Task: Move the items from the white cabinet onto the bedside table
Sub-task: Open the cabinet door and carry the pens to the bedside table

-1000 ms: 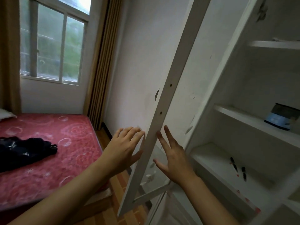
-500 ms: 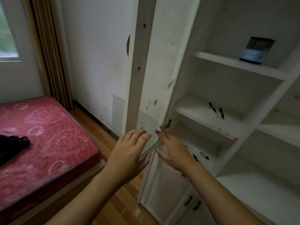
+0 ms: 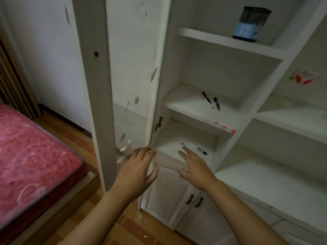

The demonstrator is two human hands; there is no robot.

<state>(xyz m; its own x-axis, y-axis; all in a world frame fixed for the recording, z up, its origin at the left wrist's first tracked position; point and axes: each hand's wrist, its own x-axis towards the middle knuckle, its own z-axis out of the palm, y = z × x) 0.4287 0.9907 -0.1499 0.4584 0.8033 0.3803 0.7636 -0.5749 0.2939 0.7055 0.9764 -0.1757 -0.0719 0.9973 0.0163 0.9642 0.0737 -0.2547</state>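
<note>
The white cabinet (image 3: 230, 110) stands open, its door (image 3: 99, 85) swung out to the left. A dark mesh pen holder with a blue label (image 3: 251, 23) sits on the top shelf. Two dark pens (image 3: 211, 101) lie on the middle shelf. On the lowest open shelf lies another pen (image 3: 197, 148). My left hand (image 3: 136, 170) hovers with fingers spread before the cabinet's left edge. My right hand (image 3: 192, 167) reaches with straight fingers toward the lowest shelf, its fingertips just short of that pen. Neither hand holds anything. The bedside table is out of view.
A bed with a red patterned mattress (image 3: 30, 160) fills the left side. Below the shelves are closed lower doors with dark handles (image 3: 194, 200). A wide white ledge (image 3: 276, 188) runs to the right. The floor (image 3: 85, 218) is brown tile.
The view has turned right and down from the window and bed toward the cabinet shelves. Both hands have left the door edge and moved down toward the lowest open shelf.
</note>
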